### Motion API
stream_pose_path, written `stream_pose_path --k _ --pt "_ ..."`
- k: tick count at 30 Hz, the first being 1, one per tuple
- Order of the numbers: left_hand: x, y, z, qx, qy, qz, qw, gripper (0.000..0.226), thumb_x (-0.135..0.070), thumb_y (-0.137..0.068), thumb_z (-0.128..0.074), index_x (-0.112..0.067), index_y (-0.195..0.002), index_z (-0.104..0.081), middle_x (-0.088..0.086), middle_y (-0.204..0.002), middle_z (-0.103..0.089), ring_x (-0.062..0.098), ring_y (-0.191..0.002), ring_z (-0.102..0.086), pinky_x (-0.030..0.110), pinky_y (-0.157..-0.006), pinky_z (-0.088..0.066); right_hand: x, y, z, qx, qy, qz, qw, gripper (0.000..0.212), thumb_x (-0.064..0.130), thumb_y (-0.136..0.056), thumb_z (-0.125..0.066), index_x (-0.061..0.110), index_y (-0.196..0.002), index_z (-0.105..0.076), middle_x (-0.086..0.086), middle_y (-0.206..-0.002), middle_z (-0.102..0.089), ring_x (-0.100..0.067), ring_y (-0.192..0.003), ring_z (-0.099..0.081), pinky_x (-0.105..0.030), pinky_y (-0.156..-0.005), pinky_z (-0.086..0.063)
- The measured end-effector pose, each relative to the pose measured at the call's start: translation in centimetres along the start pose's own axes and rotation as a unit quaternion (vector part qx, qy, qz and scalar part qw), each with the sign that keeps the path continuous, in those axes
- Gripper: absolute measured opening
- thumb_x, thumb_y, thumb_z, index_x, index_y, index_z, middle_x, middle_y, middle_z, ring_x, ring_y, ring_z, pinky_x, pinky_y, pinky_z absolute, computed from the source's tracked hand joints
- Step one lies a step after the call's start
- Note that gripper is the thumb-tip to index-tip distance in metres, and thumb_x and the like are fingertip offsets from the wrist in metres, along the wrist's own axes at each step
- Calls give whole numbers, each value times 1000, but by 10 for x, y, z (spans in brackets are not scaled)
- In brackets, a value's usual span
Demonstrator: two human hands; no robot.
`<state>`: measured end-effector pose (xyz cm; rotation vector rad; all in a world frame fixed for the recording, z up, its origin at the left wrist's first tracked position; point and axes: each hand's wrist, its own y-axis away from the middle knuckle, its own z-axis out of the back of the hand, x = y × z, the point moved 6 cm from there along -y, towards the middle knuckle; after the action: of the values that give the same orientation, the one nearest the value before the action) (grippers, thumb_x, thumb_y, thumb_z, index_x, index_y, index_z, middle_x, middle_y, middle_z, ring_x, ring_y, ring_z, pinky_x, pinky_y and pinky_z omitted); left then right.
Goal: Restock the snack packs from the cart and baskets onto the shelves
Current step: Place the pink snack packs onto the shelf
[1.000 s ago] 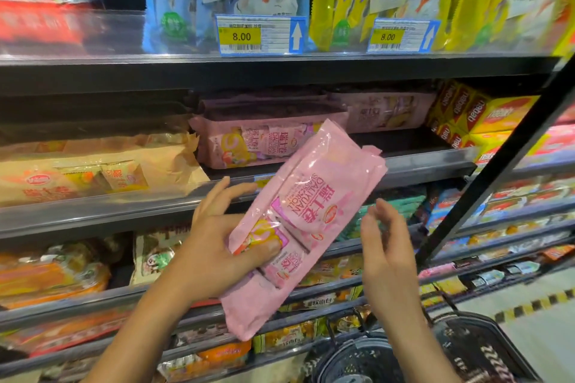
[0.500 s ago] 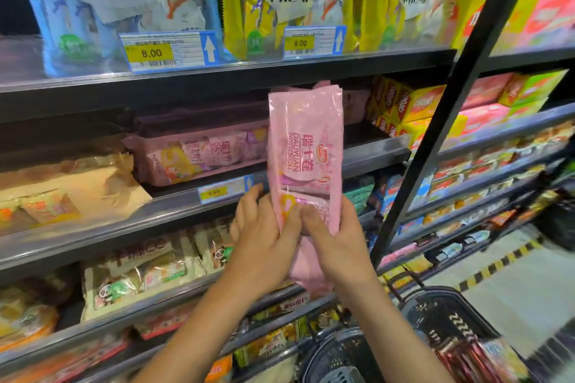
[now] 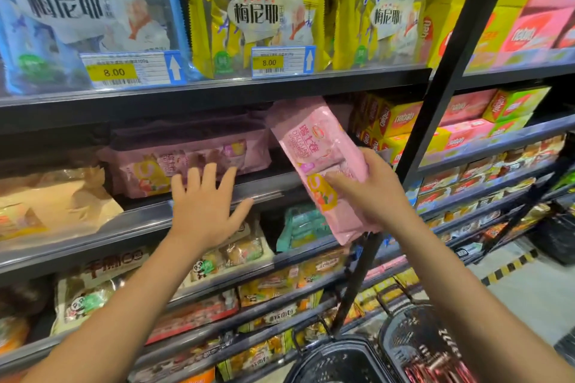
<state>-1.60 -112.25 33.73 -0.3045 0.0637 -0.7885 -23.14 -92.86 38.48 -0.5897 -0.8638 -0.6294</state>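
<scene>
The right hand (image 3: 378, 196) is gripping a pink snack pack (image 3: 320, 165); the left hand (image 3: 207, 205) is reaching, fingers spread, under "Ameria" bags (image 3: 261, 9) tagged "8.00" (image 3: 281, 61).

The right hand (image 3: 371, 193) holds a pink snack pack (image 3: 323, 165) in a thumb-and-finger grip, tilted, its top end up under the shelf (image 3: 217, 93) that carries blue and yellow bags. The left hand (image 3: 207, 205) is spread flat — fingers straight — at the front rail (image 3: 93, 227) of the shelf below, in front of a stocked pink pack (image 3: 186, 162). Two black baskets (image 3: 413, 342) sit at the bottom right.
</scene>
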Motion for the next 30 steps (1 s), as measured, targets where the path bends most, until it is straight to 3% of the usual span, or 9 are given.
stream_pose_path --k 4,7,16,20,23,27,30 --pt "-6 3 -5 -32 -66 -18 997 78 -67 -91 -34 -13 -142 -58 23 -139 -54 46 -114 -52 64 -101 -32 11 -35 25 0 153 76 985 59 51 -74 -81 34 -125 -57 10 -111 -68 -19 -103 -65 -42 -85 -55" --pt "-6 1 -5 -32 -81 -16 996 75 -66 -89 -39 -14 -139 -58 21 -138 -54 45 -113 -52 65 -100 -33 22 -63 38 9 239 123 963 65 49 -78 -81 27 -133 -55 -3 -119 -70 -29 -110 -64 -42 -83 -52" --pt "-7 -1 -10 -33 -104 2 994 69 -68 -87 -42 -14 -126 -62 22 -137 -53 48 -110 -50 65 -98 -34 35 -115 65 19 497 192 846 71 64 -80 -72 25 -135 -51 -18 -117 -62 -43 -110 -59 -48 -84 -47" --pt "-8 0 -10 -25 -109 14 994 70 -69 -86 -39 -15 -122 -64 22 -133 -54 48 -108 -50 63 -96 -36 35 -127 51 108 500 203 835 80 65 -77 -77 31 -144 -50 -11 -125 -65 -36 -117 -59 -45 -84 -51" --pt "-7 -1 -10 -24 -114 17 993 70 -70 -86 -37 -15 -121 -63 22 -131 -54 48 -108 -51 63 -95 -37 42 -138 39 127 492 212 835 86 65 -75 -79 32 -149 -49 -7 -131 -67 -35 -118 -60 -42 -82 -50" --pt "-6 -1 -9 -25 -114 17 993 71 -71 -86 -34 -15 -120 -63 23 -126 -56 49 -105 -52 62 -93 -38 36 -146 24 155 502 179 832 90 63 -80 -75 33 -156 -38 -8 -144 -59 -32 -128 -56 -38 -90 -48" --pt "-6 -2 -10 -28 -112 22 993 72 -71 -85 -36 -15 -120 -65 23 -122 -59 49 -104 -53 63 -93 -38 23 -145 18 150 512 154 831 80 60 -85 -73 30 -152 -43 -12 -137 -63 -33 -122 -60 -38 -87 -48"
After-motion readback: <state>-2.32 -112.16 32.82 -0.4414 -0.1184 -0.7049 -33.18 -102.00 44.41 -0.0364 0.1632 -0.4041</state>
